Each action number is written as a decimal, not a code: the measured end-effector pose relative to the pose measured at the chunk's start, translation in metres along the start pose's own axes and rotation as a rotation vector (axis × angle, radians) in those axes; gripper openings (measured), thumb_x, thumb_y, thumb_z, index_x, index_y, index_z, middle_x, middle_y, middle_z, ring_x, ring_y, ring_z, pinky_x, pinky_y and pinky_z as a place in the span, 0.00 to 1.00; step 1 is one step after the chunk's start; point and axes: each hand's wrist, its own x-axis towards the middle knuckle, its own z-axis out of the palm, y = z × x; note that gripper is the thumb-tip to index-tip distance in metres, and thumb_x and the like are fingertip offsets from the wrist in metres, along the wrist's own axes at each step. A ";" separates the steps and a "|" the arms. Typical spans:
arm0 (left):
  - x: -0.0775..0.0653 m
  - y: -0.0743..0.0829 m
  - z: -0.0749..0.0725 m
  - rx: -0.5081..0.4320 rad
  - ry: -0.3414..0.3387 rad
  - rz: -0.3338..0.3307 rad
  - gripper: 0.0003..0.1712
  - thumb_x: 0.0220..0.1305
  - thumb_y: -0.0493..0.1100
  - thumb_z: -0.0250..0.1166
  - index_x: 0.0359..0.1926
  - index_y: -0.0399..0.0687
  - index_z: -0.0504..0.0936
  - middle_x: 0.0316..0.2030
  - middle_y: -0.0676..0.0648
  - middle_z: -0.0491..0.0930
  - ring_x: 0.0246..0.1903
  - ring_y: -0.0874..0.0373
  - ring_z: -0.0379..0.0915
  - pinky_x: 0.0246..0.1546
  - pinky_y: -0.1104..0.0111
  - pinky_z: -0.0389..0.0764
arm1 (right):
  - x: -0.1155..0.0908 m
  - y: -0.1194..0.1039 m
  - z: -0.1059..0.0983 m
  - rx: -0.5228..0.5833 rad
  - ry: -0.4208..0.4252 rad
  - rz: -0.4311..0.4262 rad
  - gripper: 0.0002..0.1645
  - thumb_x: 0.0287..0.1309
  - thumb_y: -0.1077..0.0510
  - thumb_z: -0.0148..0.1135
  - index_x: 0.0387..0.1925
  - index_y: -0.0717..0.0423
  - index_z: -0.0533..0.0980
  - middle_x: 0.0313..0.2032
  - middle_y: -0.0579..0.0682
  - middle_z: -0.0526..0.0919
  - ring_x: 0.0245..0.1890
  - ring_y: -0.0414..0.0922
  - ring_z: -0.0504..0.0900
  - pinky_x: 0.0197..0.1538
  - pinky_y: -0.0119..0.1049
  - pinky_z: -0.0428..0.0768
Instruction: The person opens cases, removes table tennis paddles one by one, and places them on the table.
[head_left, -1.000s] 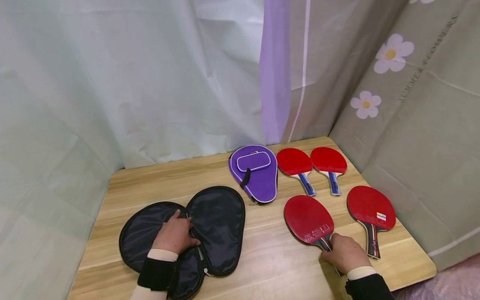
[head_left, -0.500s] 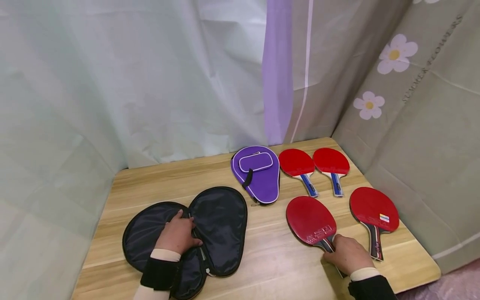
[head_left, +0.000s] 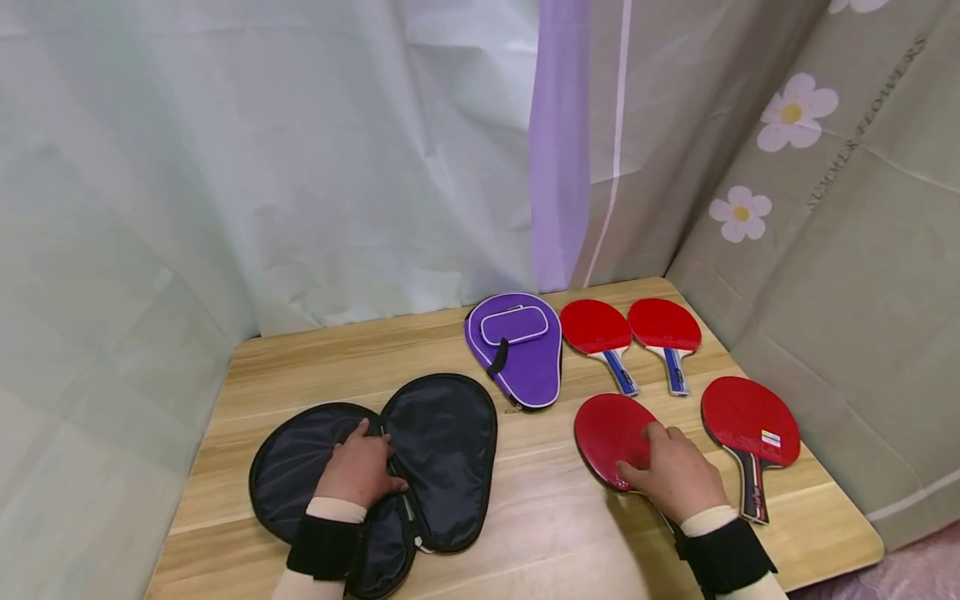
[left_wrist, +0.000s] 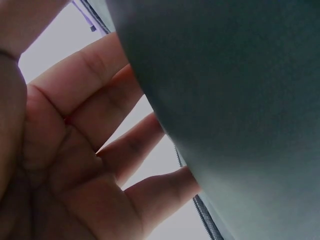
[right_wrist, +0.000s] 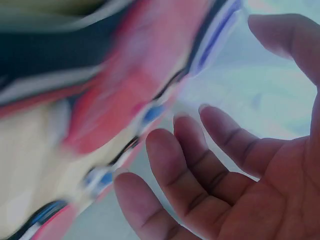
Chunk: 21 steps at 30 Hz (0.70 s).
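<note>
A black table tennis paddle case (head_left: 442, 450) lies unzipped on the wooden table, its two halves spread apart. My left hand (head_left: 356, 471) rests across the fold between them. In the left wrist view, its fairly straight fingers (left_wrist: 135, 145) touch the dark fabric, which hides their tips. My right hand (head_left: 678, 471) hovers over a red table tennis paddle (head_left: 607, 433), covering its handle and part of the blade. The right wrist view has the fingers (right_wrist: 170, 160) spread and loosely bent, with nothing between them; the paddles there are blurred.
Behind the case lies a purple paddle case (head_left: 536, 367) with a small pocket. Two blue-handled red paddles, one near it (head_left: 596, 327) and one beyond (head_left: 663, 325), lie at the back. Another red paddle (head_left: 750, 421) lies by the right edge. Curtains hang behind and beside the table (head_left: 525, 517).
My right hand has let go of the paddle's handle and shifted up and left over its blade. The left hand stays on the black case. The head view has shifted slightly.
</note>
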 end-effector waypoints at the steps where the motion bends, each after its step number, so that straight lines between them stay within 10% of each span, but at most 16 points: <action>1: 0.000 0.000 0.000 0.000 0.003 -0.001 0.28 0.44 0.52 0.84 0.47 0.42 0.91 0.61 0.39 0.83 0.73 0.29 0.61 0.59 0.26 0.69 | 0.002 -0.009 -0.001 0.003 0.013 -0.026 0.44 0.42 0.41 0.81 0.55 0.62 0.76 0.47 0.62 0.84 0.42 0.56 0.83 0.37 0.57 0.88; 7: -0.001 -0.002 0.004 0.010 0.028 0.004 0.27 0.43 0.52 0.84 0.44 0.42 0.91 0.60 0.40 0.84 0.73 0.29 0.62 0.59 0.25 0.69 | 0.014 -0.063 0.002 -0.024 0.094 -0.218 0.44 0.46 0.39 0.77 0.61 0.55 0.76 0.56 0.60 0.82 0.51 0.57 0.83 0.41 0.61 0.87; 21: -0.004 -0.003 0.009 0.017 0.078 -0.001 0.26 0.42 0.53 0.84 0.41 0.42 0.92 0.58 0.42 0.86 0.72 0.33 0.65 0.60 0.27 0.71 | 0.033 -0.173 0.047 -0.035 -0.027 -0.496 0.44 0.53 0.37 0.73 0.71 0.41 0.71 0.69 0.53 0.77 0.64 0.56 0.81 0.58 0.58 0.84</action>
